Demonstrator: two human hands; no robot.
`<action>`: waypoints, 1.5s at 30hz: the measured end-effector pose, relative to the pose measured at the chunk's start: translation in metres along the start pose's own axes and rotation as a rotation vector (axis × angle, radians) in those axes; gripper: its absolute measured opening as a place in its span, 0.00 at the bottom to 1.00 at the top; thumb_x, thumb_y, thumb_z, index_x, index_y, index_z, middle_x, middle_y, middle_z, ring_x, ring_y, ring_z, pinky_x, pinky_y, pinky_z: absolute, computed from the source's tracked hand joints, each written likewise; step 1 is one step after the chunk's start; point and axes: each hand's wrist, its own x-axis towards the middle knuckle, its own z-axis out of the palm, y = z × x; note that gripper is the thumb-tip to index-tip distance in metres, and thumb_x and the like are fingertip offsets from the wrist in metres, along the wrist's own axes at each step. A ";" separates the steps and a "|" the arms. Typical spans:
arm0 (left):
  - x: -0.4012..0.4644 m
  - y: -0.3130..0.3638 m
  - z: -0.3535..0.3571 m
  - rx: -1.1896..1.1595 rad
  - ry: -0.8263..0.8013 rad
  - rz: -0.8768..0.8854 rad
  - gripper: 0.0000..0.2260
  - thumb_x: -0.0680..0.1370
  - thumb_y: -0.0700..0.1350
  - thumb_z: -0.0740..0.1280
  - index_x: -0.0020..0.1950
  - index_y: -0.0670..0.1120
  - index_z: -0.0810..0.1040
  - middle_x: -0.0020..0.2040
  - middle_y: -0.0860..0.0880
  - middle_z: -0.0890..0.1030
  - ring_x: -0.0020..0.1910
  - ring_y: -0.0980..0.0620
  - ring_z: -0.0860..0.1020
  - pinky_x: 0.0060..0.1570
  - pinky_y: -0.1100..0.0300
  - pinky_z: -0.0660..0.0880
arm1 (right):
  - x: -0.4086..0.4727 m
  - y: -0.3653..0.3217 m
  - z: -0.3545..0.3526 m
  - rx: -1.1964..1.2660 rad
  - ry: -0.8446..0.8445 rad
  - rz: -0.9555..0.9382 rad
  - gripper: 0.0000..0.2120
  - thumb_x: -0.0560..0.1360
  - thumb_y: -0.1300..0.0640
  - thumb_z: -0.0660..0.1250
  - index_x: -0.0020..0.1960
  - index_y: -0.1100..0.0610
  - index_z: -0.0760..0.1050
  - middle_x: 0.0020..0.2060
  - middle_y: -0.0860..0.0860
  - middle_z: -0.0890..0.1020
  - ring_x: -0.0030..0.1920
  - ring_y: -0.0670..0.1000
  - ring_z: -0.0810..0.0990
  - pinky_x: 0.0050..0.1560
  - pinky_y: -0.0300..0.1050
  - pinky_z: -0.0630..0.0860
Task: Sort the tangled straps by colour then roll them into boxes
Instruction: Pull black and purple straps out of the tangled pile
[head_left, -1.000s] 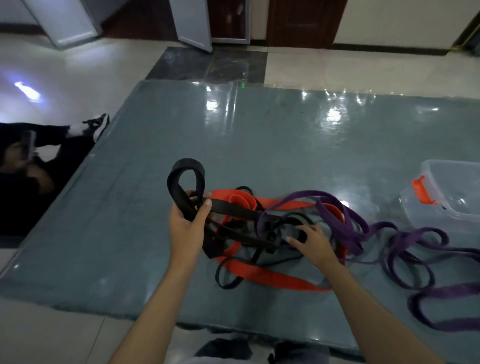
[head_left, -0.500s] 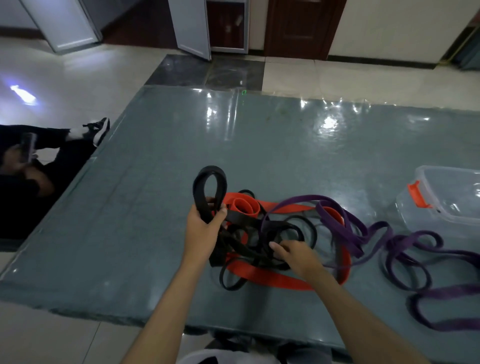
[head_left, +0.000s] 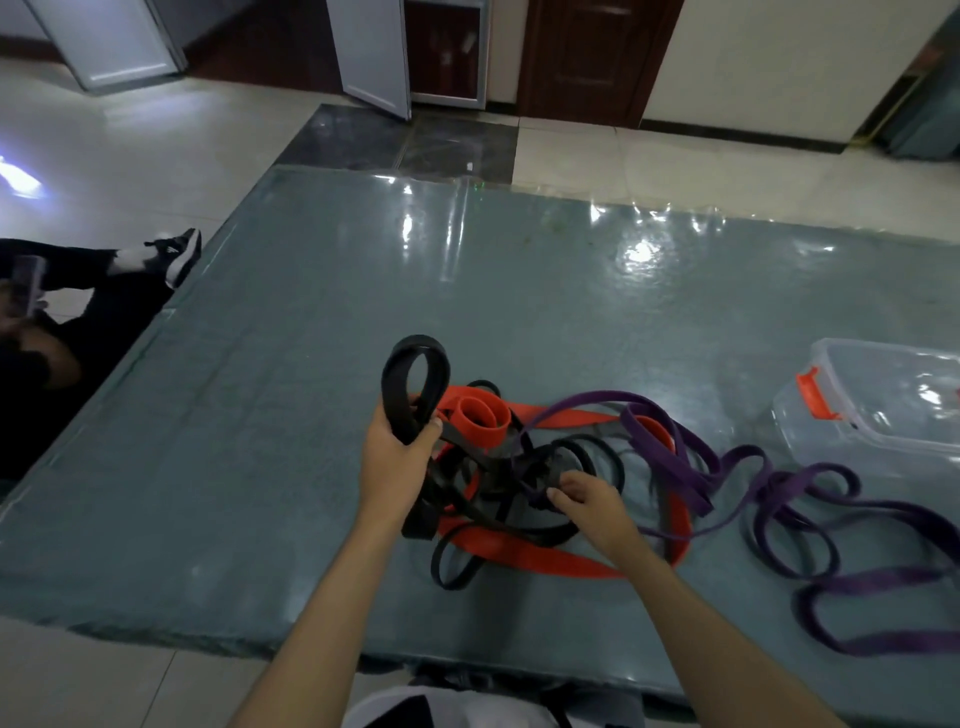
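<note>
Here the left hand grips a black strap loop, right hand fingers seemingly pinching the tangle.

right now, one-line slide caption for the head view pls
Left hand lifts a black strap loop while right hand picks at tangled black, red and purple straps.

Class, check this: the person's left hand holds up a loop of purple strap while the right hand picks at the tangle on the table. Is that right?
Not quite. In the head view the left hand holds up a loop of black strap, not purple. The right hand does pick at the tangle on the table.
</note>
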 end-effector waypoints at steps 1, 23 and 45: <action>0.002 0.000 -0.001 -0.006 0.013 -0.009 0.11 0.78 0.43 0.74 0.59 0.51 0.79 0.50 0.52 0.85 0.49 0.54 0.85 0.54 0.53 0.82 | -0.003 0.004 -0.005 -0.036 -0.029 -0.048 0.15 0.81 0.48 0.68 0.40 0.56 0.77 0.31 0.46 0.78 0.32 0.43 0.76 0.38 0.44 0.73; 0.039 0.026 0.022 -0.123 -0.007 -0.031 0.08 0.77 0.46 0.76 0.53 0.52 0.80 0.49 0.50 0.86 0.47 0.56 0.85 0.54 0.52 0.81 | 0.017 0.039 -0.061 0.208 0.367 0.142 0.14 0.75 0.72 0.71 0.47 0.53 0.82 0.45 0.47 0.85 0.49 0.49 0.84 0.56 0.43 0.77; 0.103 0.009 0.022 -0.054 0.049 -0.098 0.16 0.77 0.54 0.75 0.60 0.47 0.80 0.51 0.47 0.86 0.50 0.53 0.86 0.55 0.55 0.81 | 0.074 0.028 -0.027 -0.188 0.089 0.100 0.16 0.75 0.65 0.72 0.61 0.54 0.77 0.55 0.50 0.83 0.53 0.53 0.83 0.54 0.50 0.81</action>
